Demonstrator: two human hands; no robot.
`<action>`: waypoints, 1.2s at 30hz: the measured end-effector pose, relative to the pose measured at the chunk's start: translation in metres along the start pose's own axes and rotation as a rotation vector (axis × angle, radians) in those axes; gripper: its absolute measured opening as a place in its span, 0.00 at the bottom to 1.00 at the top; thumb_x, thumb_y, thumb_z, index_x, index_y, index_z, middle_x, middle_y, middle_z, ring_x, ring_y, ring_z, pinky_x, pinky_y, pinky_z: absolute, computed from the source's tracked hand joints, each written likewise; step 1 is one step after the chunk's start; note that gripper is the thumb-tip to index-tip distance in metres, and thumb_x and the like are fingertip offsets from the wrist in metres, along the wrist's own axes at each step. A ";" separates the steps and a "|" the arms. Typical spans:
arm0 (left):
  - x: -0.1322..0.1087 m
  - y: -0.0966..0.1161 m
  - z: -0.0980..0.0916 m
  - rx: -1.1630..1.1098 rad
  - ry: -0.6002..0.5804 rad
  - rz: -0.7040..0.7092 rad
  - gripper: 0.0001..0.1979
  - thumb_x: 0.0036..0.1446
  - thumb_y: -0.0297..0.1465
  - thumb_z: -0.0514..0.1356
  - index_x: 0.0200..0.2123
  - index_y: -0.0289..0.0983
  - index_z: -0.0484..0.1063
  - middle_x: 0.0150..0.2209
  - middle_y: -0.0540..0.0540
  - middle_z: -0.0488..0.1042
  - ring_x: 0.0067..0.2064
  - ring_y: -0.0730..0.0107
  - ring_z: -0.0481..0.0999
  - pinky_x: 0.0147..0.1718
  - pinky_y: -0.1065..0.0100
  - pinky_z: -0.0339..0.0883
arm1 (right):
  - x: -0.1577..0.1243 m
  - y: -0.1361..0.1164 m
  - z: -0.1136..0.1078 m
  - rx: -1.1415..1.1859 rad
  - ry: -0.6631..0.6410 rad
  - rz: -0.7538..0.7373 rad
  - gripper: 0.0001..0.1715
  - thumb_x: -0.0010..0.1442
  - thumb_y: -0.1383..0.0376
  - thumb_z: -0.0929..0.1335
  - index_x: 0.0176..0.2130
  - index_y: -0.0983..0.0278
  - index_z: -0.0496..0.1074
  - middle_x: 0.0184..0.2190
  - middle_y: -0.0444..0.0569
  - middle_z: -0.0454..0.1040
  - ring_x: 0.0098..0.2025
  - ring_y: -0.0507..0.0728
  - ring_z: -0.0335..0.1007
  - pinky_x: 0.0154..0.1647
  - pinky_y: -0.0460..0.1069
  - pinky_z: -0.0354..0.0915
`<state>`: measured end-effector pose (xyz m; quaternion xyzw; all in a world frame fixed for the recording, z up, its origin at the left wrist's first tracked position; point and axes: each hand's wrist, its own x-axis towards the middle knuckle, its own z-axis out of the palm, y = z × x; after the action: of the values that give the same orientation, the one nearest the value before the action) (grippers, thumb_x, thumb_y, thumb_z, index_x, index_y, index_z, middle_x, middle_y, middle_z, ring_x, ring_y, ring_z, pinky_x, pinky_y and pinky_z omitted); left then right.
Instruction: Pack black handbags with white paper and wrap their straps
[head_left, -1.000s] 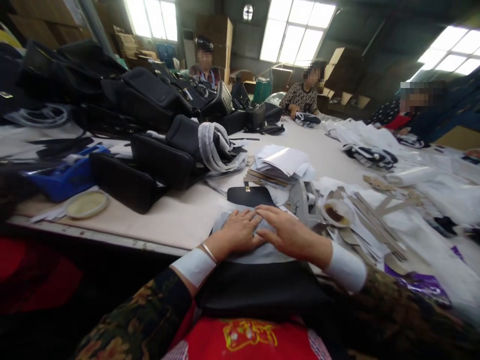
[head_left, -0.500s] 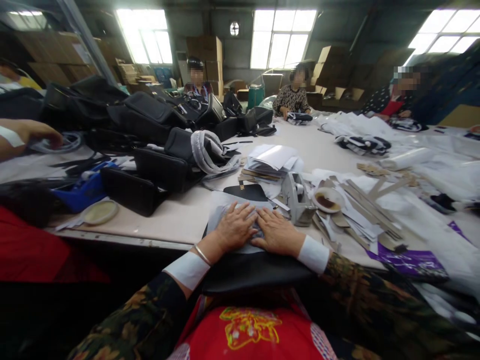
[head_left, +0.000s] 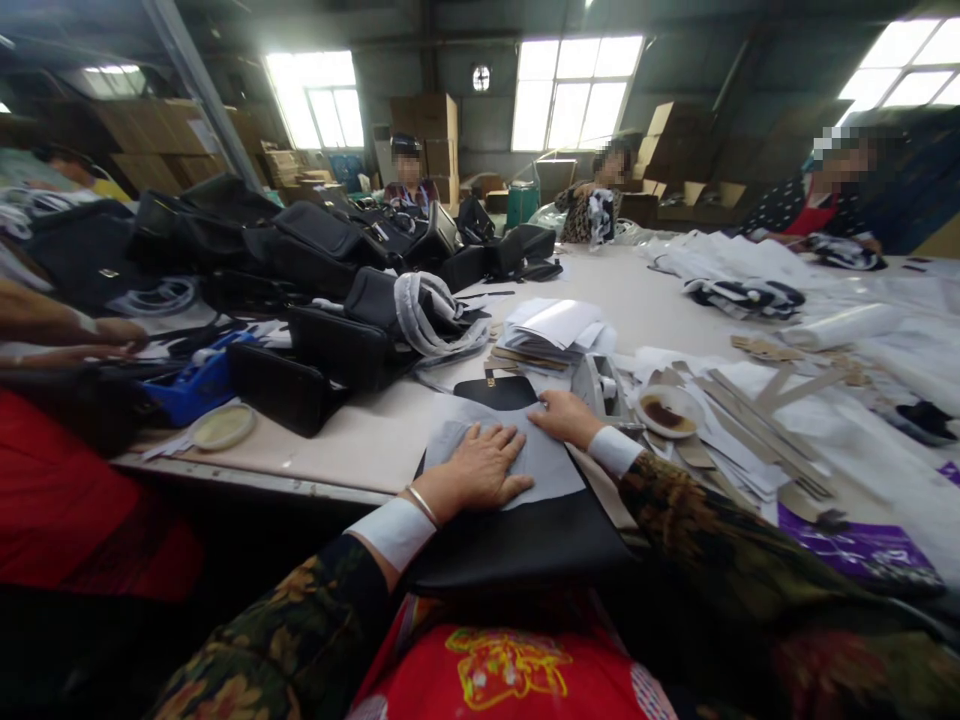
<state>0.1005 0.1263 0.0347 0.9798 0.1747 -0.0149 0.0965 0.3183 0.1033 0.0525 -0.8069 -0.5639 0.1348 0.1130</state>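
A thin pale-grey paper sheet (head_left: 553,472) lies over a black leather-like bag (head_left: 517,548) at the table's front edge, close against my red apron. My left hand (head_left: 481,468) rests flat on the sheet with its fingers stretched out. At the sheet's upper right edge, the curled fingers of my right hand (head_left: 568,418) pinch the paper. Just beyond the sheet a black flap (head_left: 495,392) with a small gold-coloured mark shows. A grey tape dispenser (head_left: 598,385) stands close to my right hand.
Black bags (head_left: 315,250) are heaped at the left, near a blue basket (head_left: 193,385) and a round lid (head_left: 223,426). Papers (head_left: 559,325) are stacked ahead. At the right are a bowl of brown liquid (head_left: 670,410) and cardboard strips (head_left: 772,430). Co-workers sit around the table.
My right hand has gone from lying flat beside the left to the sheet's upper right edge, uncovering more paper. My left hand stays flat. A co-worker's hands at the left have moved.
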 end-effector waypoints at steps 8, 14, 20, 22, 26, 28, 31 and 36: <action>0.005 0.003 -0.005 -0.041 0.000 0.027 0.41 0.65 0.57 0.41 0.71 0.35 0.49 0.71 0.31 0.52 0.70 0.40 0.53 0.65 0.35 0.43 | -0.001 -0.007 0.003 -0.057 0.068 -0.008 0.23 0.60 0.66 0.67 0.54 0.68 0.75 0.50 0.62 0.78 0.54 0.67 0.73 0.56 0.57 0.66; 0.005 -0.004 -0.005 -0.079 0.062 0.123 0.37 0.65 0.54 0.48 0.68 0.38 0.56 0.69 0.34 0.57 0.69 0.43 0.55 0.65 0.37 0.45 | -0.032 -0.043 0.001 -0.001 0.013 -0.398 0.34 0.65 0.57 0.66 0.65 0.68 0.63 0.65 0.60 0.64 0.67 0.62 0.59 0.67 0.55 0.56; -0.004 -0.009 -0.003 -0.053 0.166 0.199 0.33 0.60 0.50 0.58 0.65 0.43 0.64 0.68 0.39 0.61 0.69 0.46 0.55 0.67 0.43 0.44 | -0.059 -0.046 0.030 -0.053 -0.188 -0.503 0.42 0.68 0.50 0.61 0.70 0.72 0.53 0.71 0.65 0.52 0.71 0.71 0.48 0.69 0.65 0.49; -0.010 -0.012 -0.002 -0.053 0.167 0.148 0.35 0.59 0.51 0.58 0.66 0.43 0.61 0.69 0.37 0.60 0.68 0.45 0.57 0.66 0.38 0.44 | -0.061 -0.042 0.033 -0.065 -0.195 -0.493 0.46 0.67 0.47 0.61 0.72 0.72 0.49 0.72 0.66 0.48 0.72 0.71 0.45 0.70 0.65 0.47; -0.019 -0.017 0.002 -0.046 0.163 0.049 0.40 0.58 0.55 0.56 0.68 0.42 0.57 0.69 0.34 0.59 0.68 0.42 0.58 0.65 0.33 0.42 | -0.062 -0.039 0.033 -0.105 -0.218 -0.486 0.49 0.66 0.44 0.60 0.72 0.72 0.48 0.72 0.66 0.48 0.72 0.70 0.45 0.70 0.64 0.44; -0.021 -0.019 0.003 -0.042 0.146 0.026 0.42 0.58 0.58 0.55 0.68 0.41 0.56 0.68 0.33 0.59 0.68 0.40 0.57 0.65 0.33 0.42 | -0.063 -0.039 0.034 -0.140 -0.210 -0.474 0.49 0.66 0.43 0.60 0.72 0.72 0.50 0.71 0.66 0.49 0.72 0.71 0.45 0.70 0.65 0.44; -0.022 -0.019 0.004 -0.036 0.123 0.024 0.42 0.58 0.59 0.52 0.68 0.40 0.57 0.68 0.33 0.59 0.69 0.38 0.55 0.64 0.32 0.41 | -0.066 -0.036 0.034 -0.185 -0.173 -0.433 0.49 0.66 0.42 0.61 0.71 0.70 0.52 0.70 0.65 0.53 0.71 0.74 0.47 0.69 0.66 0.45; -0.019 -0.019 0.000 -0.033 0.067 0.000 0.44 0.58 0.62 0.49 0.70 0.43 0.52 0.70 0.31 0.55 0.69 0.34 0.54 0.62 0.30 0.43 | -0.065 -0.021 0.033 -0.174 -0.162 -0.396 0.50 0.64 0.39 0.61 0.69 0.71 0.57 0.69 0.65 0.56 0.70 0.76 0.50 0.68 0.68 0.47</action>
<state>0.0762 0.1369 0.0325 0.9780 0.1778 0.0208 0.1068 0.2673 0.0506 0.0341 -0.6738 -0.7278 0.1253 0.0217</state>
